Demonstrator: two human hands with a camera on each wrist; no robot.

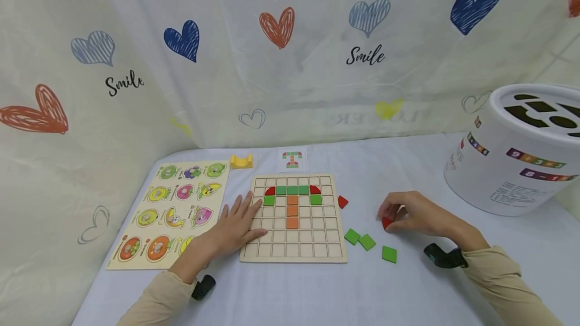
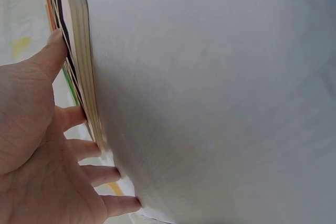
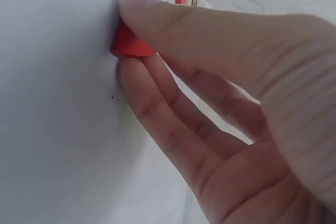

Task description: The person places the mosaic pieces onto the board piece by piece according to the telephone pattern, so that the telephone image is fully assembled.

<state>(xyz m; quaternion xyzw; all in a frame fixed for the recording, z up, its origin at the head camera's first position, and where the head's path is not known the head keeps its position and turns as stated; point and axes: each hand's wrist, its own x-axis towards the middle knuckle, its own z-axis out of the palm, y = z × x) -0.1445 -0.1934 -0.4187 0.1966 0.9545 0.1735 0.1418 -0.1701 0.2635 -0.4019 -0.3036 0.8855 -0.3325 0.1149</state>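
One tub (image 1: pixel 512 175) stands between two and three o'clock and the fruit board (image 1: pixel 183 206) lies at nine, both reckoned from the grid (image 1: pixel 306 223). On the grid's nine o'clock edge rests the left hand (image 1: pixel 237 228), fingers spread, thumb over the rim. The right hand (image 1: pixel 417 215), at three, pinches with thumb and forefinger. Three green squares (image 1: pixel 367 242) lie between three and four. The red piece (image 3: pixel 131 44) sits between the pinching tips, at that hand's nine o'clock.

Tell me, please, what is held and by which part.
The right hand pinches a red piece, thumb over one end, fingertip at the curved edge; the left hand rests on the board.
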